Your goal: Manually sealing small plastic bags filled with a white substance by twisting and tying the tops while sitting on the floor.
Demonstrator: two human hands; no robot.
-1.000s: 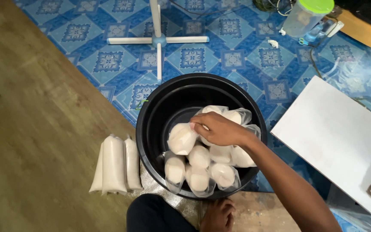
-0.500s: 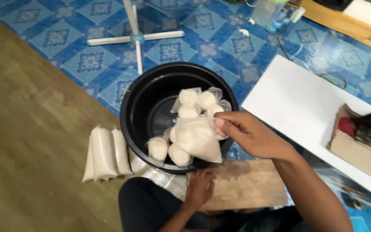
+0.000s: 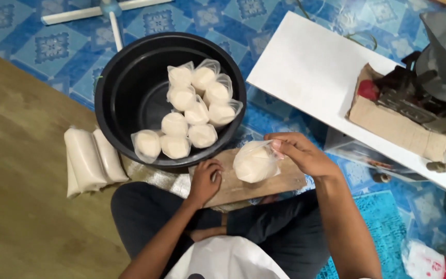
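Observation:
My right hand holds a small clear plastic bag filled with white powder by its top, just above a wooden board on my lap. My left hand rests on the left end of that board, fingers curled on the wood. Behind the board stands a large black tub with several similar filled bags inside, clustered at its right half.
Three long white packed bags lie on the wooden floor left of the tub. A white tabletop with a cardboard box and dark gear is at the right. A white fan base stands on the blue patterned mat.
My right hand has lifted one bag out of the tub and brought it over the wooden board. My left hand has settled on the board. The view has shifted right.

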